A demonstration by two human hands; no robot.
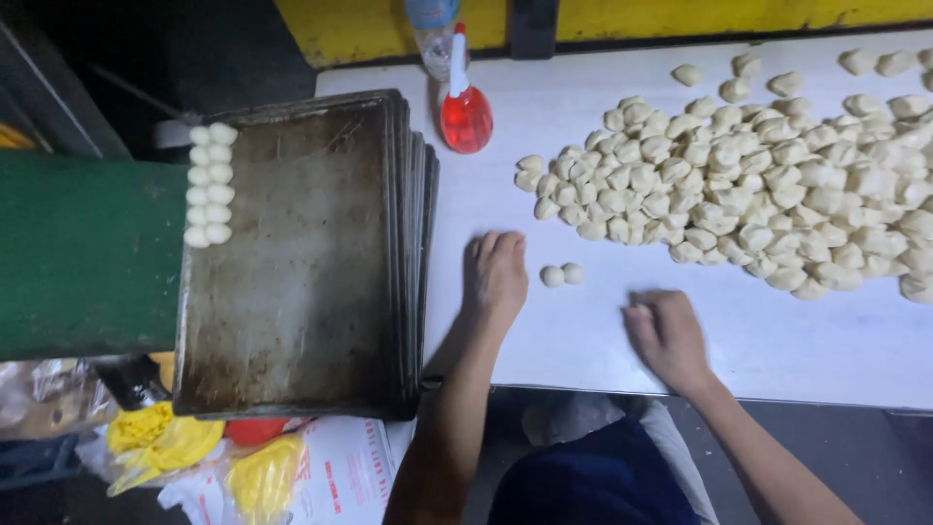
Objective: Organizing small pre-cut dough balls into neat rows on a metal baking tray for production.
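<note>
Far left of both hands, a stack of worn metal trays (301, 292) is carrying two short rows of rolled dough balls (210, 185) along its left edge; most of the top tray is waiting bare. The left hand (496, 277) is pressing flat, palm down, on the white table (777, 340), two finished balls (562, 275) just right of it. The right hand (666, 335) is cupping downward, its contents hidden. Beyond it, a big heap of unrolled dough pieces (768, 185) is lying.
</note>
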